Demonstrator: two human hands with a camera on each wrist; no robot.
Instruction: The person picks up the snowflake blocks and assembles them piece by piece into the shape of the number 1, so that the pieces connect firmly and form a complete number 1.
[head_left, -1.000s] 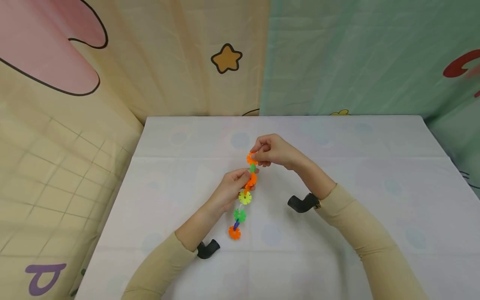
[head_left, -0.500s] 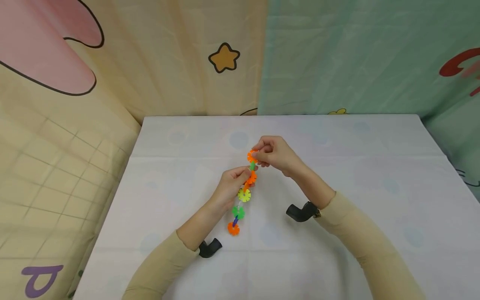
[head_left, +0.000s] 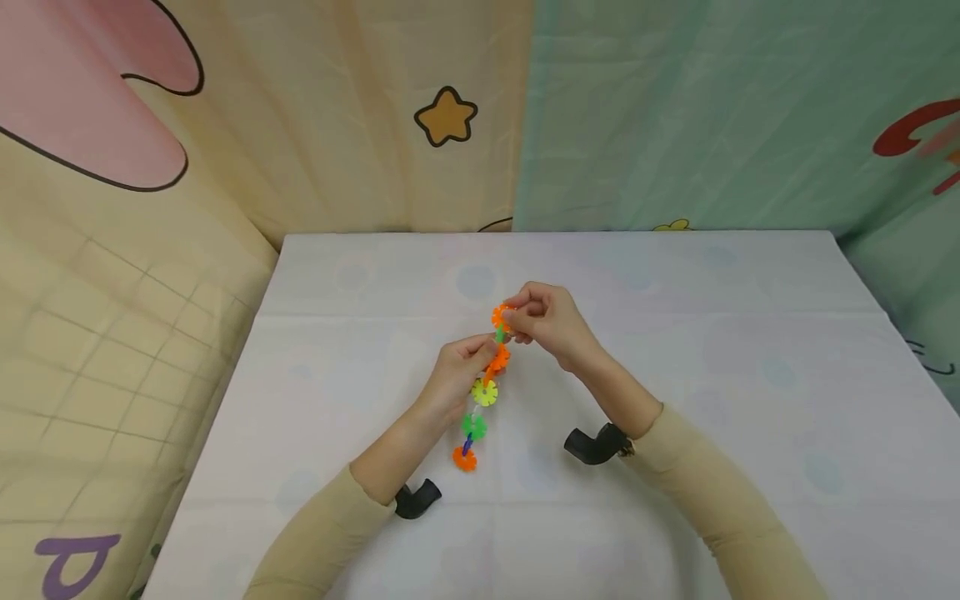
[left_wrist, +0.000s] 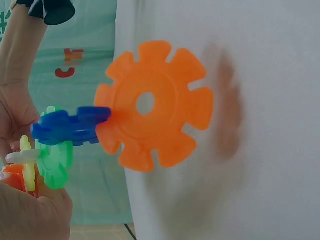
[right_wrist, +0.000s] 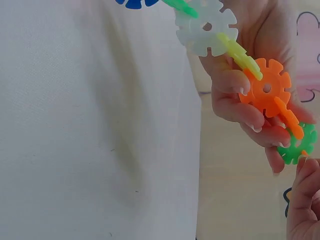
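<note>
A chain of slotted plastic snowflake discs (head_left: 484,392) hangs between my hands in the head view, above the table. Orange, green, yellow, whitish and blue pieces are joined edge to edge. My left hand (head_left: 457,371) grips it around its orange discs (right_wrist: 267,88). At the upper end, the thumb and fingers of my right hand (head_left: 553,325) pinch an orange disc (head_left: 500,316), attached to a green disc (right_wrist: 298,145). The lower end dangles free with a blue disc (left_wrist: 72,125) and a large-looking orange disc (left_wrist: 150,107) in the left wrist view.
A white cloth-covered table (head_left: 675,350) lies beneath both hands. Black curved pieces at each wrist, right (head_left: 596,444) and left (head_left: 418,499), stick out over it. Printed curtains (head_left: 360,125) stand behind the table and at its sides.
My right wrist has tilted down toward the table's near side, while its fingers stay on the end disc. The chain and left hand have shifted only slightly; the whole view has drifted a little.
</note>
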